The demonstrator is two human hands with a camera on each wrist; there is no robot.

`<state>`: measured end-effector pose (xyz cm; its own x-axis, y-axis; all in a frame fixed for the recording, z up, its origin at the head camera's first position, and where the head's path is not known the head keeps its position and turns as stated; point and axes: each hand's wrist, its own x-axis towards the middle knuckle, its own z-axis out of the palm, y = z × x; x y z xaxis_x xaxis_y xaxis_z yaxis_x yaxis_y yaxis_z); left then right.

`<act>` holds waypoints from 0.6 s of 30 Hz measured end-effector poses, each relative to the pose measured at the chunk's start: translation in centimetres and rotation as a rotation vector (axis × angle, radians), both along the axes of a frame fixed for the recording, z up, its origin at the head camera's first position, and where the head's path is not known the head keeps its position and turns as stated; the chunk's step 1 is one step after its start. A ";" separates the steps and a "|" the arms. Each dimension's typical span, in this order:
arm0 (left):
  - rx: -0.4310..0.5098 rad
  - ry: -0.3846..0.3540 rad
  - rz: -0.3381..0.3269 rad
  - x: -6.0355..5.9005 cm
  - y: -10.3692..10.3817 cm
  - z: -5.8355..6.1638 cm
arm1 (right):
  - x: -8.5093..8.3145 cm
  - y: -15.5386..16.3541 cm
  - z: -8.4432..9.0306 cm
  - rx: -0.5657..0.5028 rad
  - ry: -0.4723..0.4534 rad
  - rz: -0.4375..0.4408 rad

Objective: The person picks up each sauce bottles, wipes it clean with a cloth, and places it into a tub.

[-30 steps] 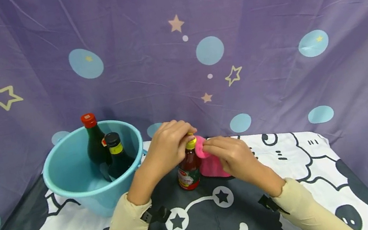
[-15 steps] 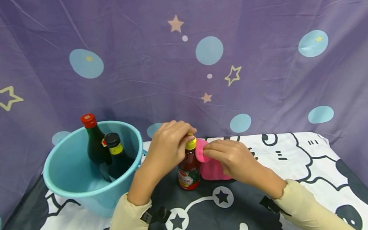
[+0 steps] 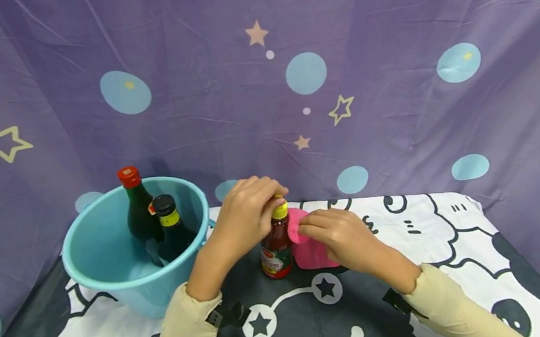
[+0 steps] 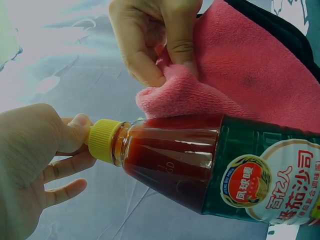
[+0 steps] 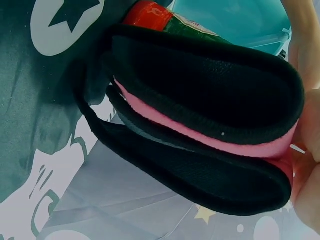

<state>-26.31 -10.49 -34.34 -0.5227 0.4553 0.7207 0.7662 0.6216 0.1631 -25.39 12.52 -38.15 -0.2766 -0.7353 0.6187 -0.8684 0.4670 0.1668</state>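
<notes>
A ketchup bottle (image 3: 276, 251) with red sauce, a green label and a yellow cap stands upright on the patterned cloth. My left hand (image 3: 243, 215) pinches it by the cap (image 4: 103, 140), thumb and fingers at the top. Close on its right side, my right hand (image 3: 338, 235) grips a fuzzy pink cloth (image 3: 312, 254) by a bunched upper corner. In the left wrist view, that pink corner lies against the bottle's shoulder. The right wrist view shows the cloth folded over, with black edging and a black inner face (image 5: 210, 95); the bottle is partly hidden behind it.
A light blue bucket (image 3: 106, 284) stands to the left. Inside it are a dark bottle with a red cap (image 3: 129, 177) and another with a black cap (image 3: 164, 204). A purple curtain (image 3: 390, 51) hangs behind the table.
My right hand and the pink cloth have shifted slightly down along the bottle's side. My left hand stays on the cap, and the bottle has not moved.
</notes>
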 end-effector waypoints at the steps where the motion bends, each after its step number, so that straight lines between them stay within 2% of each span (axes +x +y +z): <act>1: 0.000 0.002 0.000 0.0 0.0 0.0 | 0.0 0.0 -0.1 0.000 0.003 0.003; 7: 0.002 0.006 -0.004 0.0 0.0 0.1 | -0.1 0.0 -0.4 0.008 0.016 0.014; 18: 0.002 -0.007 -0.013 0.0 0.0 0.1 | 0.1 0.0 -0.5 0.076 -0.026 -0.016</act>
